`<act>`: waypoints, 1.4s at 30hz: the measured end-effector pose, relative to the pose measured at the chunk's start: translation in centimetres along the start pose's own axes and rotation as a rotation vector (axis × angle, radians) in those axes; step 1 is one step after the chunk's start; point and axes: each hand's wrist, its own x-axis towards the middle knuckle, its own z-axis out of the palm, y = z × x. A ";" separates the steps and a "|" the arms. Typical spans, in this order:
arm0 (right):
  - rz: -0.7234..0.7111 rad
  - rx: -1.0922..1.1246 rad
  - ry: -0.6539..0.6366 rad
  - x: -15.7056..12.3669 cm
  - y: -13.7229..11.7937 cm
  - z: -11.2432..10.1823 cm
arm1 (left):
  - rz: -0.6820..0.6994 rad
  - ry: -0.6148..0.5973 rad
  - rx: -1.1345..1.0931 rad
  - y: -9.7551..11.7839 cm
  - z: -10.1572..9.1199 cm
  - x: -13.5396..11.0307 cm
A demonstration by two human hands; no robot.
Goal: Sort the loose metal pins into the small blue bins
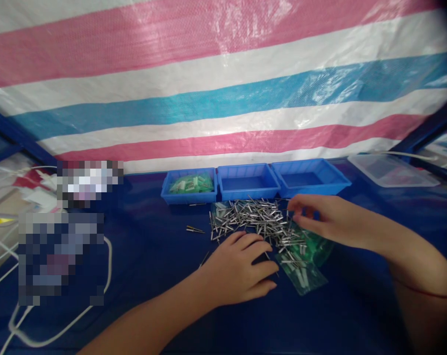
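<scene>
Across the far side, striped sheeting point(216, 64); nearer, blue tabletop point(142, 256); three blue trays point(249, 193); white cable point(110, 261), left; at right, right hand point(321, 214), grip impossible to tell; near centre, left hand point(241, 268), spread, released; between hands and trays, heaped metal pins point(260, 217).

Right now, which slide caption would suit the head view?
Left hand and right hand by piled metal pins, three blue plastic bins behind.

And here the metal pins point(260, 217) are partly masked by the left hand point(238, 268); whether one is pinched by the right hand point(330, 217) can't be made out! Leftward, two patches point(60, 256) are blurred into blocks, and both forearms point(153, 310) are cropped by the edges.
</scene>
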 end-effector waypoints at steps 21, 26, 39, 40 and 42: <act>0.102 0.167 -0.367 -0.7 1.6 -0.1 | 0.152 0.117 0.082 2.4 1.1 0.9; 0.082 0.335 -0.259 -0.7 1.3 -0.1 | 0.086 0.206 0.151 2.8 1.3 1.0; 0.100 0.418 0.000 -0.4 1.3 -0.2 | -0.153 0.374 -0.172 0.4 -0.6 1.3; 0.087 0.385 0.033 -0.4 1.4 -0.3 | -0.208 0.417 -0.246 0.2 -0.6 1.3; 0.063 0.310 0.115 -0.4 1.6 -0.5 | -0.325 0.499 -0.363 -0.4 -0.6 1.4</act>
